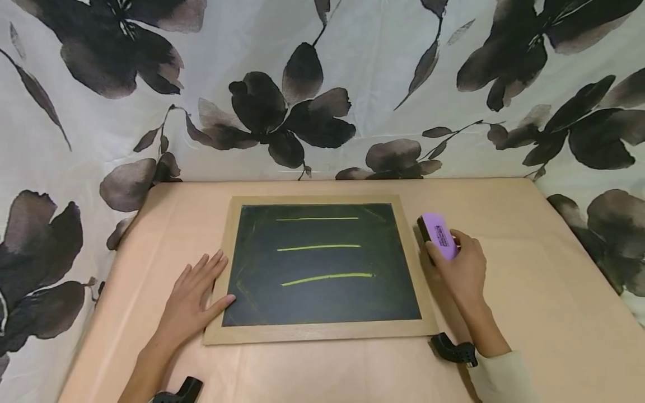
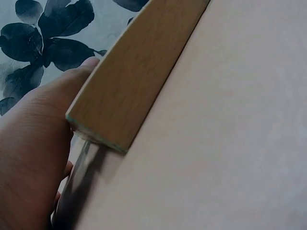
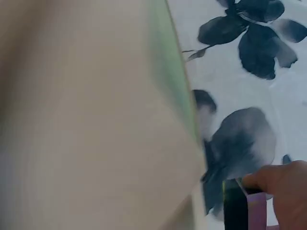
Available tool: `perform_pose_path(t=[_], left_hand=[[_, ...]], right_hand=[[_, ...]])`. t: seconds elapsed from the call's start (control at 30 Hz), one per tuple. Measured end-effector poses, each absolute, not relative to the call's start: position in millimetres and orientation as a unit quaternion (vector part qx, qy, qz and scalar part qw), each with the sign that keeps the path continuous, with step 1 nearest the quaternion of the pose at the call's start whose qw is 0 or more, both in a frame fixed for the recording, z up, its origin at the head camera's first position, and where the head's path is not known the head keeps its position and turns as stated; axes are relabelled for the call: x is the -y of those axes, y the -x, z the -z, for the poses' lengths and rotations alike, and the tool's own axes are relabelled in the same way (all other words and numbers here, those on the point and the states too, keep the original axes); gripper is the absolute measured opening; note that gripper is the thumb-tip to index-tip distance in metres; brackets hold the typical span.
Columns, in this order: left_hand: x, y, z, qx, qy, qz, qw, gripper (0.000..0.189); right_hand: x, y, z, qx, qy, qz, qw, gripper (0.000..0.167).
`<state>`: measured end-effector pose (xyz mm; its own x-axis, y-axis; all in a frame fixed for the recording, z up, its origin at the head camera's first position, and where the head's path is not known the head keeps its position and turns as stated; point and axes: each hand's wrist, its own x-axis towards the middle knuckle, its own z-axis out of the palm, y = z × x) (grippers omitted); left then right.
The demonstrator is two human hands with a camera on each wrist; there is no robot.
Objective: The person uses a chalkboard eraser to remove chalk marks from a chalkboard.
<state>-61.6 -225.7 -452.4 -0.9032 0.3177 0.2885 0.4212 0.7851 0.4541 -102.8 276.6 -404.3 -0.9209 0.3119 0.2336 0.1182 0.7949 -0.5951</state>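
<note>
A small chalkboard in a light wooden frame lies on the table, with three yellow chalk lines across its dark surface. My left hand rests on the frame's left side, fingers straight and spread, thumb reaching over the edge. In the left wrist view the wooden frame shows beside that hand. To the right of the board, my right hand grips a purple chalkboard eraser with a dark felt side, apart from the board. The right wrist view shows the eraser held by the fingers.
The board lies on a pale wood-coloured table. Behind and beside the table hangs a white cloth with large dark flowers. Black wrist devices sit on both wrists, the right one close to the board's lower right corner.
</note>
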Motion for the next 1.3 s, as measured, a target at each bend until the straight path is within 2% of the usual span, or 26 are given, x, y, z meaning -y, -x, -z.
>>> perform_pose_path(t=[0.1,0.3,0.67,1.3], left_hand=[[226.8,62.8,452.4,0.940,0.199,0.258,0.104,0.075],[228.7,61.6,456.2,0.940,0.195,0.263,0.098,0.077],[230.3,61.0,459.7,0.936,0.202,0.268,0.107,0.075],[231.6,60.6,462.1,0.937,0.199,0.267,0.110,0.074]], right_hand=[[-268.3,109.9,393.2,0.936,0.073,-0.307,0.158,0.060],[-244.6,130.8,386.7,0.956,-0.009,-0.272,0.112,0.061],[-215.5,155.0,396.4,0.978,-0.021,-0.197,0.057,0.065],[-197.8,159.8,410.3,0.954,-0.007,-0.283,0.095,0.063]])
